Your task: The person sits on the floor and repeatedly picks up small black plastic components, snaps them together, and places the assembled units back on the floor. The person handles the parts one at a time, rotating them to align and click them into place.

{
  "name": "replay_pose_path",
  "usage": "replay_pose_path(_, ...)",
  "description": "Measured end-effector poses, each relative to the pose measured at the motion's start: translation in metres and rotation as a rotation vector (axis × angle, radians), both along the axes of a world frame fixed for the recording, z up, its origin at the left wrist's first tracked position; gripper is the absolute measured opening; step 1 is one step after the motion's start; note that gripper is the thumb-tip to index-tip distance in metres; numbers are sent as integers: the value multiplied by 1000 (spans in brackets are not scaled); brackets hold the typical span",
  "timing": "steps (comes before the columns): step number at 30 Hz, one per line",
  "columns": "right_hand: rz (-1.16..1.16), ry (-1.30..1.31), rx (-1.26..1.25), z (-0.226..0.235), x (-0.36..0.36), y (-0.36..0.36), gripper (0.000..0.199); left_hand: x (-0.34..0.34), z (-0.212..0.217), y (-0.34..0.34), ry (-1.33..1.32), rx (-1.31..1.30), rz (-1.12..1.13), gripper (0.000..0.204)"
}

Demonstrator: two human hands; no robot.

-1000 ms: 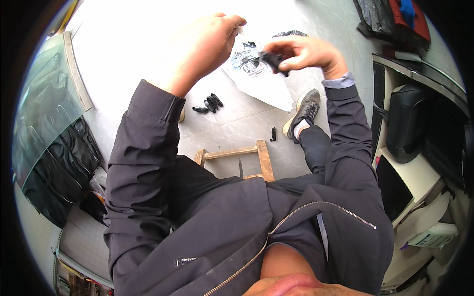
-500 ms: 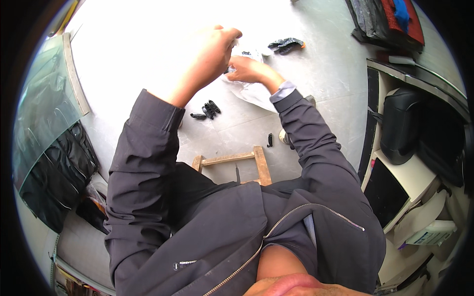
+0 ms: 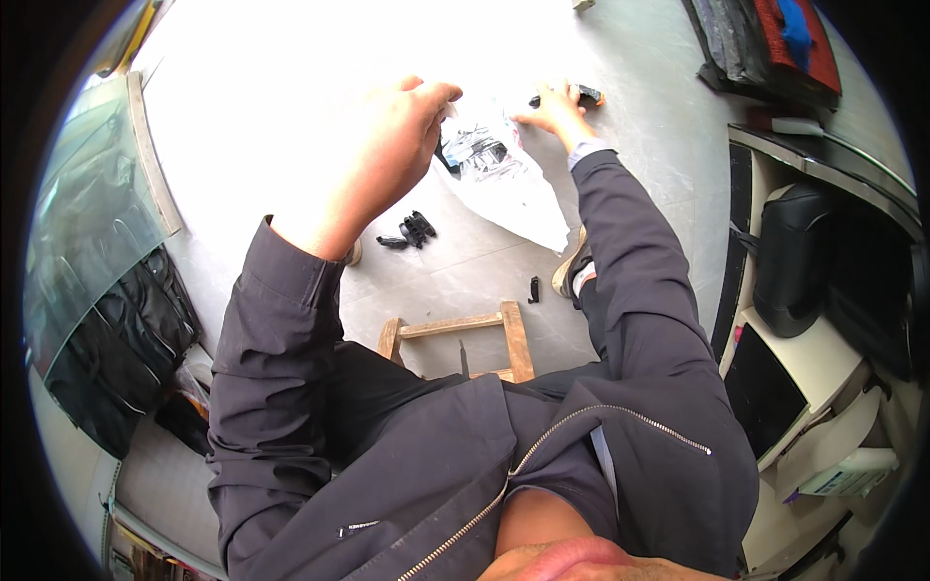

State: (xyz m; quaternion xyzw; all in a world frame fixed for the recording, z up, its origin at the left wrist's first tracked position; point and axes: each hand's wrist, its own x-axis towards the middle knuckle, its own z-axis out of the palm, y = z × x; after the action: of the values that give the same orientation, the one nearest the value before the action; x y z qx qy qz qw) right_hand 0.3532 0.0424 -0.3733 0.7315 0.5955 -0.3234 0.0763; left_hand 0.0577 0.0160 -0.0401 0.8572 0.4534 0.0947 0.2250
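A white plastic bag (image 3: 528,208) stands on the floor in front of me, its mouth spread. Whitish and black items (image 3: 481,150) show inside, too jumbled to name. My left hand (image 3: 412,121) is closed at the bag's left edge, with a bit of white plastic at its fingertips. My right hand (image 3: 559,114) is open, fingers apart, its thumb near the bag's right rim. Just beyond those fingers lies a black bundle (image 3: 587,96) with an orange end, partly hidden by them.
Small black parts (image 3: 415,230) and a single black piece (image 3: 534,289) lie on the tiled floor. A wooden stool frame (image 3: 455,326) is between my legs. At left leans a glass panel (image 3: 87,213); at right, shelving holds a black bag (image 3: 796,257). Glare whitens the upper left.
My right hand has moved right, away from my left hand, toward the black bundle. The bag's mouth and contents now show. My left hand has shifted slightly left and nearer.
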Motion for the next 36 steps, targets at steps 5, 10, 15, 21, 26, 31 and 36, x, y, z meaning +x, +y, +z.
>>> replay_pose_path(5,-42,-4,123,-20,-26,-29,74,3,-2,0,29,-87,18,31)
replay_pose_path(10,104,-55,334,-56,8,-30,30,4,-4,0,32,-53,0,30)
replay_pose_path(15,79,6,390,-65,32,-45,13,4,-13,3,-6,-26,-10,29)
replay_pose_path(21,-125,549,-201,49,44,-26,11,4,-16,7,12,0,-13,29)
replay_pose_path(26,292,1083,-593,188,24,-19,10,7,-17,7,31,45,13,27)
replay_pose_path(31,376,1063,-535,230,-46,-36,12,6,-25,9,-7,66,7,24)
replay_pose_path(36,516,245,212,160,-126,-50,18,5,-32,7,-71,121,-11,23)
